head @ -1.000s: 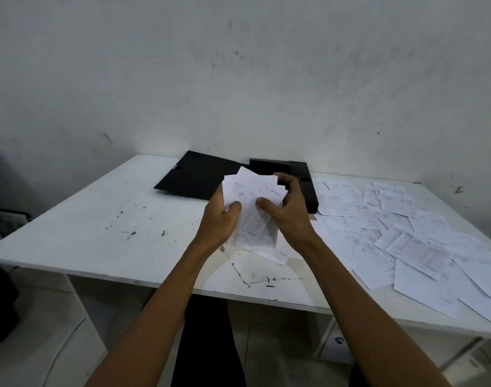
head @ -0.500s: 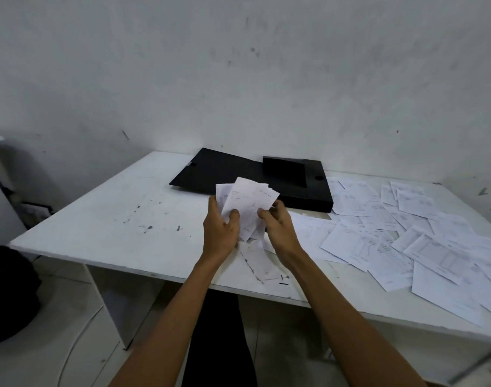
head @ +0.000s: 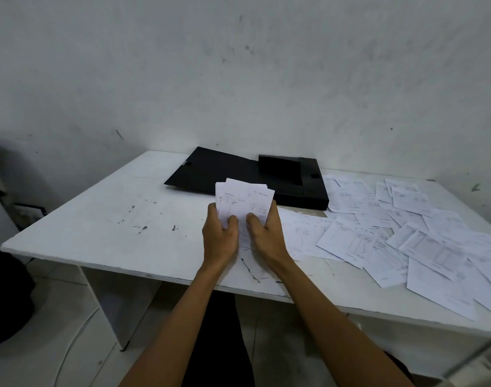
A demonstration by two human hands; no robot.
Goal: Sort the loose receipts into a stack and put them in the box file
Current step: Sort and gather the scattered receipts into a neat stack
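Note:
I hold a small stack of white receipts (head: pixel 243 202) upright over the middle of the white table (head: pixel 104 219). My left hand (head: pixel 220 238) grips its left lower edge and my right hand (head: pixel 264 236) grips its right lower edge, thumbs on the front sheet. The black box file (head: pixel 289 177) lies open just behind the stack, its lid (head: pixel 208 170) flat to the left. Many loose receipts (head: pixel 378 238) are spread over the right half of the table.
A grey wall (head: pixel 238 79) rises right behind the table. A dark object (head: pixel 4 297) sits on the floor at the left. The table's left part carries dark stains (head: pixel 144 227) and cracks near the front edge.
The fanned receipts have been squared into a neater stack between both hands. The hands have drawn closer together and the view has shifted a little.

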